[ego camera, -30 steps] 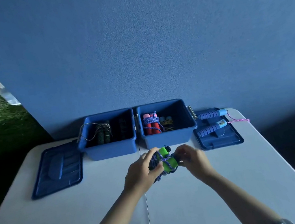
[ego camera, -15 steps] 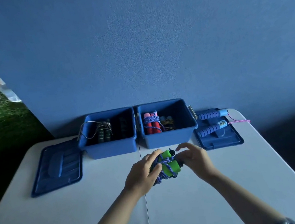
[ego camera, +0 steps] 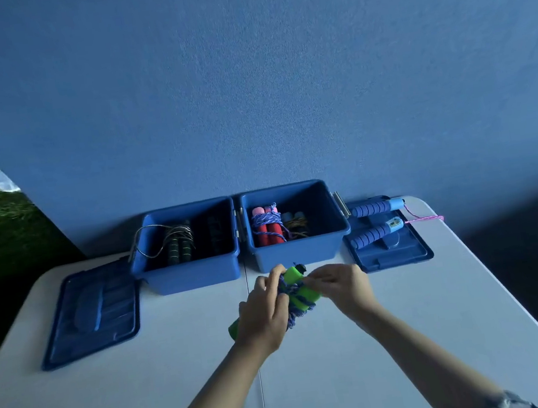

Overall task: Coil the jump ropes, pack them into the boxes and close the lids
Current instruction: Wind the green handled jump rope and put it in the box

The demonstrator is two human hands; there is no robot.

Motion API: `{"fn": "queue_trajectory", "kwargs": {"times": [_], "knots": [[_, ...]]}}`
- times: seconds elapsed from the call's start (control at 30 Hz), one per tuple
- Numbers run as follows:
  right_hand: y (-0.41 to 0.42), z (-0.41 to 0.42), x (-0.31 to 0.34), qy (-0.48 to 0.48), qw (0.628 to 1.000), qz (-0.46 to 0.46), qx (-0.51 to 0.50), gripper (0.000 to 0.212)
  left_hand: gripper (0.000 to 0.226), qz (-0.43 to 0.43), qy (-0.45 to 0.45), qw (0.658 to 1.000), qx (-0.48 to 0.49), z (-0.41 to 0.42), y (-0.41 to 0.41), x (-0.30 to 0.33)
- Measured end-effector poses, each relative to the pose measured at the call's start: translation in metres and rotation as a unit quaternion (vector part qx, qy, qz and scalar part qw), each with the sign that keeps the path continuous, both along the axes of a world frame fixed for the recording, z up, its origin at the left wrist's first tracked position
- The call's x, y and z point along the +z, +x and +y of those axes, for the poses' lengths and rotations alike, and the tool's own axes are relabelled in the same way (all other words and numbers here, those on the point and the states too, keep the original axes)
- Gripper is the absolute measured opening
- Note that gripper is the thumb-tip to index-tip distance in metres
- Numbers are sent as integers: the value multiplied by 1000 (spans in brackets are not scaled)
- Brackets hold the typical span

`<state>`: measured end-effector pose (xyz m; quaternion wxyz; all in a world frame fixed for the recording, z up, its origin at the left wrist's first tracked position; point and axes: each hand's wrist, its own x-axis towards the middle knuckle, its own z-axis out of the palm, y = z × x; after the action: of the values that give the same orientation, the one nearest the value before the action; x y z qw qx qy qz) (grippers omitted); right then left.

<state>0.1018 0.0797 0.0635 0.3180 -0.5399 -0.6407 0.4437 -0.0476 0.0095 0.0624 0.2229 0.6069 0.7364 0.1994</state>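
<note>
Just below the frame's centre, our left hand grips the green foam-handled jump rope with its blue braided cord bundled tight, while our right hand pinches its top end, steadying the wraps before the open blue plastic boxes behind.

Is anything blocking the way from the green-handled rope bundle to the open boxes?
Nothing visible. Both hands, left hand and right hand, hold the green-handled rope just in front of the right box, whose lid lies off to its right.
</note>
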Motion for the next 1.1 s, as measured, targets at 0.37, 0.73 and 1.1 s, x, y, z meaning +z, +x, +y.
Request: {"fn": "queue_trajectory", "kwargs": {"times": [0.37,0.73,1.1], "knots": [[-5,9,4,-124,985,121,21,16,39,-164,54,981,85,18,15,10],[-12,3,-5,-152,971,174,68,91,56,-328,-13,928,177,49,29,12],[-9,9,-4,-42,992,-8,117,103,56,-307,-5,935,177,56,35,4]]}}
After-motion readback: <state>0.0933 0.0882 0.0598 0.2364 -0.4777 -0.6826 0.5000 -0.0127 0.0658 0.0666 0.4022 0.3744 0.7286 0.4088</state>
